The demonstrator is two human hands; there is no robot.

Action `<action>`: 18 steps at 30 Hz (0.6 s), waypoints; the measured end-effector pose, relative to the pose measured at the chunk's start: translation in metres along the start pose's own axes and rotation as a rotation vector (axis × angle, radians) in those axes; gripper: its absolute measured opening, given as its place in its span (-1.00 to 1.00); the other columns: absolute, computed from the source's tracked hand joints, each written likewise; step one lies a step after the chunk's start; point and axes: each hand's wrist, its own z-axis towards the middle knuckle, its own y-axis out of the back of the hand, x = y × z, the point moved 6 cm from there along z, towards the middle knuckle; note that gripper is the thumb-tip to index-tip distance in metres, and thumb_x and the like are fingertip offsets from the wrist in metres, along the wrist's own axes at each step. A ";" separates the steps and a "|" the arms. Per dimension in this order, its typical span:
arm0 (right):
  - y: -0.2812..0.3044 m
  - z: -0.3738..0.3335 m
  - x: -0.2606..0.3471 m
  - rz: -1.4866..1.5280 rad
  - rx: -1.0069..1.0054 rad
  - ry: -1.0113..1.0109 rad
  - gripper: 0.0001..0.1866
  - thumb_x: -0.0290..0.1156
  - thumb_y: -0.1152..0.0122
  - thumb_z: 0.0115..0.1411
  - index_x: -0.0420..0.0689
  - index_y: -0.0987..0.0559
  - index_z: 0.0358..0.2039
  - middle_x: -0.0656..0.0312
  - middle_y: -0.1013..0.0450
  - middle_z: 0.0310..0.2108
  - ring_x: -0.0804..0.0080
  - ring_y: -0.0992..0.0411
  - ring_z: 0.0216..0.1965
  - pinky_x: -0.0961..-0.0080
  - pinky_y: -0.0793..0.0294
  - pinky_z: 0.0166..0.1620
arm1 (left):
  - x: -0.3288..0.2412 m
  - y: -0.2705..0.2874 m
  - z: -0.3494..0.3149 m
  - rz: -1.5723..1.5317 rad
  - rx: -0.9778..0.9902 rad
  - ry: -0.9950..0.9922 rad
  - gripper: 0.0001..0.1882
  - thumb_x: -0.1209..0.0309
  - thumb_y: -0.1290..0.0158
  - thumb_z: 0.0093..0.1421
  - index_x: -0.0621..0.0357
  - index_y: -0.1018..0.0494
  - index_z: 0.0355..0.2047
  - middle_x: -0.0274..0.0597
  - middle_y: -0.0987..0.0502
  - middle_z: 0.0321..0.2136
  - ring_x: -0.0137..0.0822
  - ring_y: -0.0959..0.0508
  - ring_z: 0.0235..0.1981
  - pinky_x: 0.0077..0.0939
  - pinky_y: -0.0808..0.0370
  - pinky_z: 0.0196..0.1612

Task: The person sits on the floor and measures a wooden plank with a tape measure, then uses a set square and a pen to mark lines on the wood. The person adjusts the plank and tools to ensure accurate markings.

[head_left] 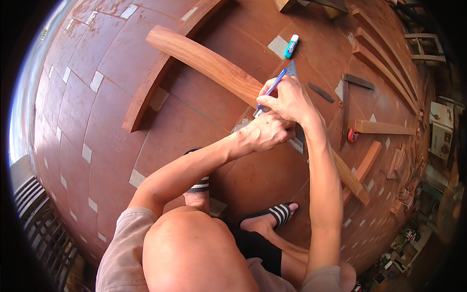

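A blue pen (275, 83) is pinched in the fingers of my right hand (290, 100), its tip down at the curved wooden beam (214, 63). Just below it, my left hand (267, 131) lies across the beam with fingers curled; what they grip is hidden. A small whitish edge (261, 111) shows between the pen tip and my left hand. Beyond my right hand, the pointed end of a flat grey tool (292, 68) sticks out, and another grey edge (297, 142) shows beside my left fingers. The beam continues to the lower right past my right forearm.
Another curved beam (146, 97) lies under the far end of mine. A teal and white bottle (291, 46), a dark flat strip (320, 92), a carpenter's square (346, 97) and a red tape measure (352, 135) lie on the tiled floor. Wooden pieces (384, 68) are at the right.
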 end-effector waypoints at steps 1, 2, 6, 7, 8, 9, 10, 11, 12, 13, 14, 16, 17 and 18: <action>0.001 0.002 0.000 0.004 -0.006 -0.005 -0.75 -0.32 -0.50 0.16 -0.28 -0.75 -0.32 -0.04 -0.68 -0.43 0.17 -0.70 -0.36 0.25 -0.65 -0.20 | 0.000 0.000 0.000 0.011 -0.003 -0.001 -0.82 0.42 -0.17 0.12 0.19 -0.64 -0.27 -0.03 -0.62 -0.12 0.03 -0.63 0.03 -0.10 -0.57 0.14; 0.003 0.004 -0.001 0.008 -0.011 -0.009 -0.75 -0.32 -0.50 0.16 -0.28 -0.75 -0.32 -0.04 -0.68 -0.43 0.16 -0.70 -0.35 0.25 -0.65 -0.19 | 0.000 0.001 0.001 0.019 -0.014 -0.008 -0.85 0.40 -0.16 0.12 0.15 -0.63 -0.33 -0.07 -0.61 -0.14 0.00 -0.63 0.04 -0.12 -0.57 0.17; 0.006 0.008 -0.002 -0.055 0.014 -0.058 -0.80 -0.38 -0.48 0.17 -0.26 -0.77 -0.30 -0.10 -0.68 -0.40 0.02 -0.71 -0.27 0.20 -0.68 -0.09 | 0.000 0.001 0.000 0.015 -0.045 -0.011 -0.86 0.40 -0.16 0.15 0.15 -0.63 -0.32 -0.10 -0.60 -0.16 -0.02 -0.62 0.03 -0.11 -0.56 0.17; 0.004 0.008 -0.001 -0.032 0.032 -0.056 -0.80 -0.38 -0.47 0.17 -0.26 -0.77 -0.30 -0.10 -0.68 -0.40 0.02 -0.71 -0.27 0.19 -0.68 -0.09 | -0.001 0.002 0.000 0.015 -0.073 -0.016 -0.87 0.40 -0.16 0.15 0.14 -0.63 -0.32 -0.11 -0.60 -0.17 -0.03 -0.61 0.03 -0.12 -0.56 0.17; 0.002 0.008 0.000 -0.011 0.050 -0.054 -0.81 -0.38 -0.47 0.17 -0.26 -0.77 -0.30 -0.10 -0.68 -0.40 0.02 -0.71 -0.28 0.19 -0.68 -0.09 | -0.001 0.002 0.001 0.004 -0.091 -0.019 -0.87 0.40 -0.16 0.15 0.13 -0.63 -0.31 -0.12 -0.60 -0.17 -0.04 -0.61 0.03 -0.12 -0.56 0.16; 0.000 0.008 0.000 0.019 0.073 -0.053 -0.81 -0.39 -0.47 0.17 -0.26 -0.77 -0.29 -0.10 -0.68 -0.40 0.02 -0.70 -0.29 0.18 -0.67 -0.09 | 0.000 0.000 0.001 0.019 -0.070 -0.008 -0.87 0.40 -0.16 0.15 0.12 -0.63 -0.31 -0.13 -0.59 -0.17 -0.06 -0.60 0.03 -0.13 -0.55 0.18; 0.000 0.008 0.002 -0.005 0.050 -0.026 -0.79 -0.37 -0.49 0.16 -0.27 -0.76 -0.30 -0.09 -0.67 -0.43 0.04 -0.69 -0.32 0.19 -0.66 -0.13 | 0.000 -0.001 0.001 0.023 -0.039 0.006 -0.87 0.40 -0.16 0.16 0.12 -0.63 -0.30 -0.13 -0.59 -0.16 -0.07 -0.60 0.04 -0.14 -0.54 0.19; 0.001 0.008 0.002 -0.022 0.030 0.001 -0.78 -0.36 -0.50 0.15 -0.27 -0.75 -0.31 -0.08 -0.66 -0.45 0.06 -0.68 -0.36 0.20 -0.64 -0.18 | 0.001 -0.002 0.001 0.027 -0.007 0.020 -0.86 0.39 -0.16 0.16 0.11 -0.63 -0.30 -0.14 -0.59 -0.16 -0.08 -0.59 0.05 -0.15 -0.54 0.20; 0.002 0.008 0.002 -0.031 0.011 0.021 -0.76 -0.34 -0.51 0.14 -0.28 -0.75 -0.32 -0.07 -0.64 -0.48 0.08 -0.67 -0.40 0.21 -0.63 -0.23 | 0.000 -0.001 0.000 0.025 0.001 0.008 -0.81 0.39 -0.19 0.16 0.13 -0.64 -0.23 -0.11 -0.60 -0.11 -0.06 -0.59 0.06 -0.13 -0.53 0.20; 0.004 0.009 0.001 -0.068 -0.011 0.038 -0.76 -0.34 -0.51 0.14 -0.27 -0.75 -0.32 -0.07 -0.64 -0.48 0.06 -0.67 -0.40 0.20 -0.62 -0.23 | 0.000 0.001 0.000 0.023 0.011 -0.006 -0.76 0.38 -0.21 0.17 0.15 -0.66 -0.15 -0.08 -0.60 -0.05 -0.04 -0.59 0.07 -0.11 -0.53 0.19; 0.008 0.012 -0.001 -0.097 -0.034 0.051 -0.77 -0.35 -0.51 0.14 -0.27 -0.75 -0.32 -0.07 -0.63 -0.48 0.04 -0.66 -0.40 0.18 -0.62 -0.22 | 0.000 0.002 0.001 0.027 0.021 -0.020 -0.70 0.37 -0.24 0.18 0.18 -0.68 -0.08 -0.06 -0.61 0.01 -0.02 -0.59 0.07 -0.09 -0.53 0.19; 0.013 0.016 -0.005 -0.133 -0.072 0.069 -0.78 -0.35 -0.50 0.15 -0.27 -0.74 -0.33 -0.08 -0.63 -0.48 0.00 -0.66 -0.39 0.16 -0.62 -0.21 | 0.001 0.003 0.001 0.031 0.079 0.014 -0.70 0.35 -0.26 0.19 0.14 -0.68 -0.08 -0.14 -0.62 -0.01 -0.09 -0.58 0.04 -0.13 -0.53 0.15; 0.016 0.018 -0.007 -0.140 -0.089 0.074 -0.78 -0.35 -0.50 0.15 -0.26 -0.74 -0.33 -0.09 -0.63 -0.48 -0.02 -0.66 -0.38 0.15 -0.62 -0.20 | 0.001 0.002 0.002 0.037 0.109 0.028 -0.70 0.34 -0.27 0.20 0.12 -0.68 -0.07 -0.18 -0.62 -0.03 -0.12 -0.57 0.03 -0.15 -0.53 0.14; 0.018 0.020 -0.007 -0.148 -0.115 0.102 -0.79 -0.35 -0.50 0.16 -0.26 -0.74 -0.33 -0.09 -0.63 -0.48 -0.04 -0.66 -0.37 0.14 -0.62 -0.19 | -0.001 0.006 0.002 0.049 0.059 0.012 -0.78 0.33 -0.24 0.20 0.09 -0.66 -0.16 -0.22 -0.59 -0.09 -0.17 -0.56 -0.01 -0.19 -0.51 0.07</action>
